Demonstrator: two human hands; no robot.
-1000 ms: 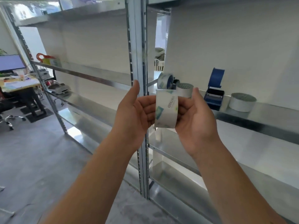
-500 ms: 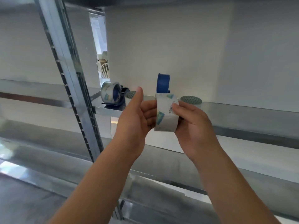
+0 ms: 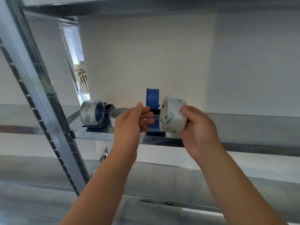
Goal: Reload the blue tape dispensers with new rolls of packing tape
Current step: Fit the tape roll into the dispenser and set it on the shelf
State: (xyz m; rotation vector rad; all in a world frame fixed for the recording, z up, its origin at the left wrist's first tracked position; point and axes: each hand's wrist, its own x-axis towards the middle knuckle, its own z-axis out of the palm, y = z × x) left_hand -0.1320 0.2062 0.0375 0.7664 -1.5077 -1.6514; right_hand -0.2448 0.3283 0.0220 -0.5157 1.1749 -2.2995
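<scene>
My right hand [image 3: 197, 127] grips a clear roll of packing tape [image 3: 172, 116] with green and blue print, its core turned to the left. It is just in front of an empty blue tape dispenser [image 3: 152, 101] that stands on the metal shelf [image 3: 97, 134]. My left hand [image 3: 131, 120] hovers left of the roll, fingers loosely curled, holding nothing. Further left on the shelf sits a second blue dispenser [image 3: 101, 115] loaded with a clear roll [image 3: 88, 113]. A spare roll [image 3: 116, 115] lies flat between the two dispensers, partly hidden by my left hand.
A slanted metal upright [image 3: 40, 98] of the rack crosses the left side. Another shelf [image 3: 162, 7] runs overhead and lower shelves [image 3: 211, 177] lie below. A white wall backs the shelf; a gap at left shows a chair [image 3: 83, 82] in another room.
I have stepped closer to the shelf. My left hand has let go of the roll. My right hand has carried it to the right, up against the empty dispenser.
</scene>
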